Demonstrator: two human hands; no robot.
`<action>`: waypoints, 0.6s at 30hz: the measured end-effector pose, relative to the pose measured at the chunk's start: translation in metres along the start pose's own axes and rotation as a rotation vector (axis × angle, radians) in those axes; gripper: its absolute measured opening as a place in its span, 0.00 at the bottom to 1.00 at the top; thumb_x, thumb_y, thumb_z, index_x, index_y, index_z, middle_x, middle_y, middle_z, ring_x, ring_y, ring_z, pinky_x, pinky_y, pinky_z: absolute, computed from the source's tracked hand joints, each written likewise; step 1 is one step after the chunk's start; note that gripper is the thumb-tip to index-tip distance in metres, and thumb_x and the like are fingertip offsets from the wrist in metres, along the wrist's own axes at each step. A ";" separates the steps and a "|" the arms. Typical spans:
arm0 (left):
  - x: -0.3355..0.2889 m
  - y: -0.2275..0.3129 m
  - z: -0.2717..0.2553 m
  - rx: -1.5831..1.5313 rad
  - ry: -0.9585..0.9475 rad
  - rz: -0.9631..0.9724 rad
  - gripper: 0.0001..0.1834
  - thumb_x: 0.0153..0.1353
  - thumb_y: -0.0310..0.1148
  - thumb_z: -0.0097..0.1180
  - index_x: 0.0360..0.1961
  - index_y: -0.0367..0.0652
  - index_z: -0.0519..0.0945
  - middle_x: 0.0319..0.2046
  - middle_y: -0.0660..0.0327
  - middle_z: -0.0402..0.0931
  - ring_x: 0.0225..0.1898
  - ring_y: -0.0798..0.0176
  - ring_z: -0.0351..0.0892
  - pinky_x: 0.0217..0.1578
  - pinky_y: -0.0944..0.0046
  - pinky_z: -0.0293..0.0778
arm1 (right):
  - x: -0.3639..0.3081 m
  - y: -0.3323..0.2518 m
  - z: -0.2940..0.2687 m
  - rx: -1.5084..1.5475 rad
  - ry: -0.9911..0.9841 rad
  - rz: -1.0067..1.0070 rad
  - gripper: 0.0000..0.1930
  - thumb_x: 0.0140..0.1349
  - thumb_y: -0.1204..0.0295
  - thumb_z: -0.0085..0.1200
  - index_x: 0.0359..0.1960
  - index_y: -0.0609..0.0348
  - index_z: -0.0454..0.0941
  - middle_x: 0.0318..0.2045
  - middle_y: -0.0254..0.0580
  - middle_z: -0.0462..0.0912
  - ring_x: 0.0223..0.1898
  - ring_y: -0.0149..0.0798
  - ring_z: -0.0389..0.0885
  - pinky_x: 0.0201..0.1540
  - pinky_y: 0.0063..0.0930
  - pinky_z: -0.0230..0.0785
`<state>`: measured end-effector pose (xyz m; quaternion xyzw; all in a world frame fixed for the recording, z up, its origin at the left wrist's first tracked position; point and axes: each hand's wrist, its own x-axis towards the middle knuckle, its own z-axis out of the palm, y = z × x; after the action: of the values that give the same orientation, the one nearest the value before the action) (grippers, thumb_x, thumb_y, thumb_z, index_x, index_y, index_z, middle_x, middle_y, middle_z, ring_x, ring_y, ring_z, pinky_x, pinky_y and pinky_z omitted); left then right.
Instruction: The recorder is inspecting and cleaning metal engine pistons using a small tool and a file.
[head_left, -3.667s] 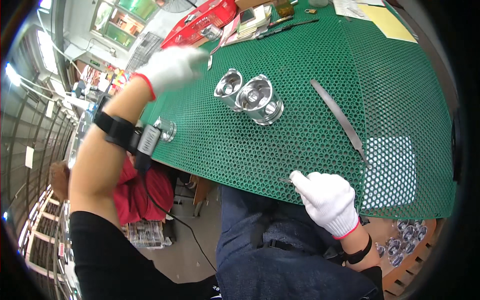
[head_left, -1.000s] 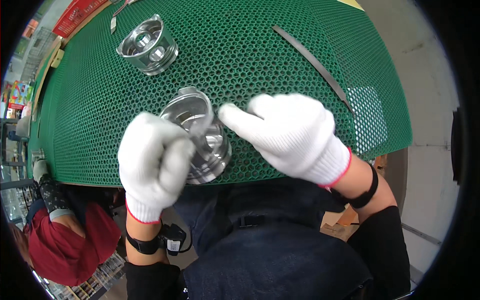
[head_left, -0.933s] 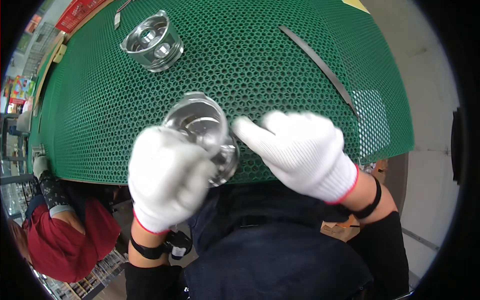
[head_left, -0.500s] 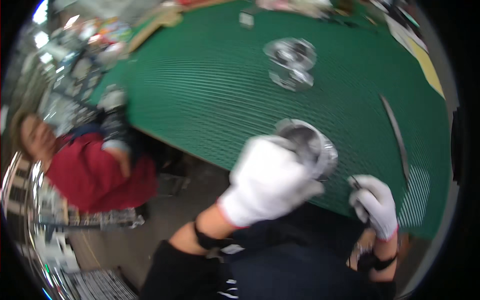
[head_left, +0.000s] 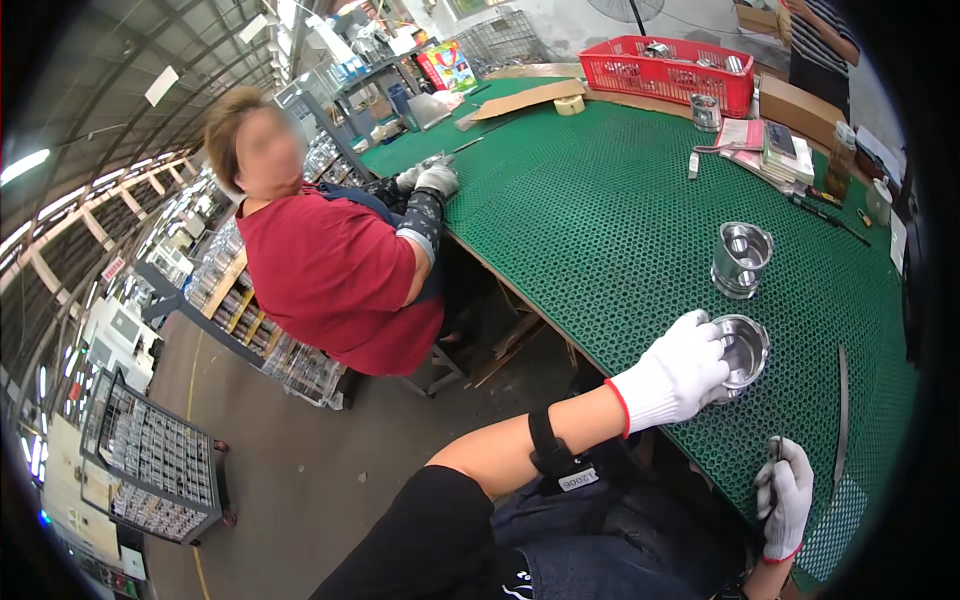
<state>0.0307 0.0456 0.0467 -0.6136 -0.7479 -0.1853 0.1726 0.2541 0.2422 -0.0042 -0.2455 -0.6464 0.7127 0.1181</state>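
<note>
My left hand (head_left: 675,372), in a white knit glove with a red cuff, grips the rim of a shiny metal cup-shaped part (head_left: 748,352). The part rests on the green perforated mat (head_left: 590,215), its open mouth facing up towards me. Just beyond it stands a second metal cup-shaped part (head_left: 742,260), touched by neither hand. Nearer the table's front edge at the right, my gloved right hand (head_left: 788,498) is closed, with a thin dark thing showing at its fingertips; its kind is too small to tell. A long flat metal strip (head_left: 841,410) lies just beyond that hand.
At the far side stand a red basket (head_left: 665,75) of metal parts and another cup-shaped part (head_left: 705,112). Papers and notebooks (head_left: 775,150) lie at the far right. A person in a red shirt (head_left: 330,270) sits at the table's left side, and a wheeled rack (head_left: 155,460) stands on the floor.
My view has swung left and up, so the person, basket and workshop show more. My left hand stays on the metal part, and my right hand stays closed.
</note>
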 end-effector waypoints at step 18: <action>0.005 0.001 0.005 0.000 -0.084 -0.094 0.14 0.51 0.45 0.67 0.24 0.47 0.82 0.29 0.60 0.78 0.39 0.56 0.75 0.38 0.56 0.67 | -0.001 0.003 0.002 -0.004 0.045 -0.012 0.17 0.68 0.72 0.42 0.54 0.64 0.74 0.23 0.34 0.75 0.09 0.20 0.57 0.09 0.14 0.48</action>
<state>0.0304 0.0523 0.0445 -0.5851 -0.7825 -0.1674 0.1319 0.2539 0.2395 -0.0069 -0.2581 -0.6465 0.7049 0.1363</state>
